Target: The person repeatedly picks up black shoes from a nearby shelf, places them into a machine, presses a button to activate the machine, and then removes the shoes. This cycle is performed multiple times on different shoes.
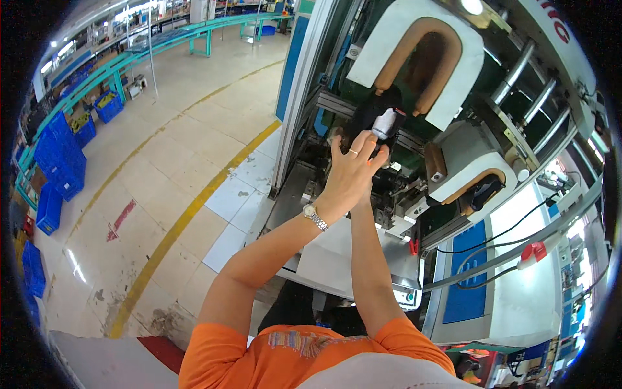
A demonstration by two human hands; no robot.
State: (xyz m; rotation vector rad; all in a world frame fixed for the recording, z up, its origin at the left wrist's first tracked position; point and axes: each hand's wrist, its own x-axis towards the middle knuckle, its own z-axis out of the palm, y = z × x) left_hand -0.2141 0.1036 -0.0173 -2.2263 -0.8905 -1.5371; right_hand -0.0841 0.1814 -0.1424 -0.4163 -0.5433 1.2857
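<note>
A dark shoe-shaped piece [367, 117] with a white patch [385, 123] on top sits in the machine, below a U-shaped brown pad [433, 32]. My left hand [351, 167], with a ring and a wristwatch [315, 218], curves its fingers over the near end of this piece. Its thumb lies on the left side and the fingertips on the right, so the grip is closed round it. My right forearm [374, 259] reaches up beside the left one. The right hand is mostly hidden behind the left, and its fingers cannot be made out.
A second brown pad in a white block [470, 178] stands to the right. Metal rods [515, 71] and a grey hose [492, 272] run along the machine's right side. The machine's metal upright [291, 110] borders the left. Blue crates [59, 155] line the far-left floor beside a green conveyor [162, 42].
</note>
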